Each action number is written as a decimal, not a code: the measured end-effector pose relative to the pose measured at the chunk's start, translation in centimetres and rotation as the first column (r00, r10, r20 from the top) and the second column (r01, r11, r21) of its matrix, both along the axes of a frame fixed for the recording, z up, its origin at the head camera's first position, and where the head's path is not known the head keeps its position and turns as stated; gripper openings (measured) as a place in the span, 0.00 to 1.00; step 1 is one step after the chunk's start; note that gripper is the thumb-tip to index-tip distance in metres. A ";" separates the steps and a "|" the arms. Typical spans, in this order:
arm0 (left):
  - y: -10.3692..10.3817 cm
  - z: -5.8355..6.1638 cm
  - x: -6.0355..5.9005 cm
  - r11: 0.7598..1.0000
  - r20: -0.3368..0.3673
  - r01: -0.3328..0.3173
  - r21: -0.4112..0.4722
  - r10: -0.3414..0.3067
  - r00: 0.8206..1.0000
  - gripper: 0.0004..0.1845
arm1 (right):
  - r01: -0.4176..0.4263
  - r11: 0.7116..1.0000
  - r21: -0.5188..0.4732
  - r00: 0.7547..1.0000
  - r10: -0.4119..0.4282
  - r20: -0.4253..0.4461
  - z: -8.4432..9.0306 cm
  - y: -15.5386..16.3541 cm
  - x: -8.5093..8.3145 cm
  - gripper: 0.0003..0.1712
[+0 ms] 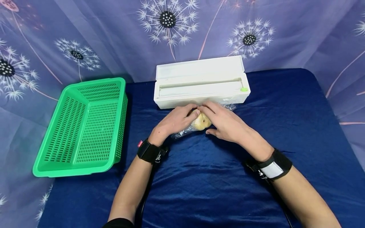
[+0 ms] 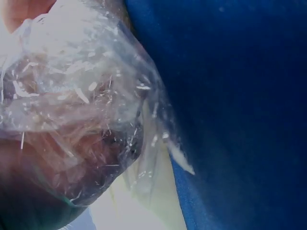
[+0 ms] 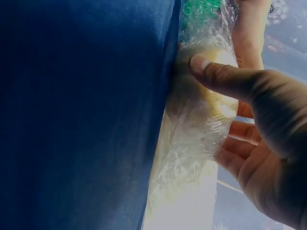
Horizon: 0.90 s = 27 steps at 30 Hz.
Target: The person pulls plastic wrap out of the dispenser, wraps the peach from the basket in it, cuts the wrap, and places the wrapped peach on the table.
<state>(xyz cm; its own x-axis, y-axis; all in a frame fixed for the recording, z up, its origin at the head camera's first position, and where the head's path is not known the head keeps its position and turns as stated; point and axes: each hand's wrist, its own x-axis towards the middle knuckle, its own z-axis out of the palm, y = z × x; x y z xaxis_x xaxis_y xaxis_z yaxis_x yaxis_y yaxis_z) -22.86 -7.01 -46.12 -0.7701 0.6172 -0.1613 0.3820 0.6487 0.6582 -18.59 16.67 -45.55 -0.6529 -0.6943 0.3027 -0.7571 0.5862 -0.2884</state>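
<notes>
A yellowish, potato-like lump (image 1: 201, 122) wrapped in clear cling film lies on the blue cloth, just in front of a white cling-film dispenser box (image 1: 199, 85) whose lid is open. My left hand (image 1: 190, 114) curls over the lump's left side. My right hand (image 1: 207, 119) covers its right side. In the right wrist view my thumb (image 3: 225, 79) presses the film-covered lump (image 3: 201, 110) while my fingers curl behind it. The left wrist view is filled by crumpled film (image 2: 81, 105) over the lump. Film trails toward the box.
A green perforated plastic basket (image 1: 85, 126), with nothing in it, stands at the left on the blue cloth (image 1: 211, 183). A green slider (image 1: 243, 89) sits at the dispenser's right end. A purple dandelion-print curtain hangs behind and beside the table.
</notes>
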 end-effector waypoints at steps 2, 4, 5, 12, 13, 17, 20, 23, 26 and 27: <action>0.0 0.0 0.1 1.000 0.011 -0.004 0.004 0.004 1.000 0.34 | 0.006 1.000 0.004 1.000 -0.006 0.001 -0.1 0.0 0.0 0.49; 0.0 -0.1 0.0 1.000 0.017 -0.006 0.008 0.006 1.000 0.34 | 0.013 1.000 0.008 1.000 -0.013 0.004 -0.3 -0.1 0.1 0.50; 0.0 -0.1 0.0 1.000 0.015 -0.005 0.011 0.005 1.000 0.33 | 0.016 1.000 0.010 1.000 -0.017 0.005 -0.3 -0.1 0.1 0.50; 0.0 -0.3 -0.2 1.000 0.003 -0.008 0.008 0.008 1.000 0.34 | 0.029 1.000 0.009 1.000 -0.029 -0.001 -0.5 -0.3 0.1 0.50; 0.0 -0.3 -0.2 1.000 0.004 -0.010 0.008 0.010 1.000 0.34 | 0.031 0.999 0.010 1.000 -0.031 -0.003 -0.5 -0.3 0.1 0.50; 0.0 -0.3 -0.2 1.000 0.008 -0.014 0.011 0.014 1.000 0.34 | 0.037 0.999 0.012 0.999 -0.037 -0.006 -0.6 -0.3 0.1 0.51; 0.0 -0.3 -0.3 1.000 0.006 -0.014 0.016 0.014 1.000 0.33 | 0.042 0.999 0.013 0.999 -0.042 -0.003 -0.7 -0.4 0.1 0.51; 0.0 -0.3 -0.2 1.000 0.002 -0.009 0.021 0.008 1.000 0.32 | 0.045 0.999 0.014 0.999 -0.045 0.001 -0.7 -0.4 0.1 0.51; -0.1 -0.2 -0.2 1.000 -0.001 -0.009 0.025 0.009 1.000 0.31 | 0.050 0.999 0.015 0.999 -0.050 0.006 -0.7 -0.5 0.0 0.50; -0.1 -0.2 -0.2 1.000 -0.002 -0.010 0.025 0.010 1.000 0.31 | 0.052 0.999 0.015 0.999 -0.052 0.007 -0.7 -0.5 0.0 0.50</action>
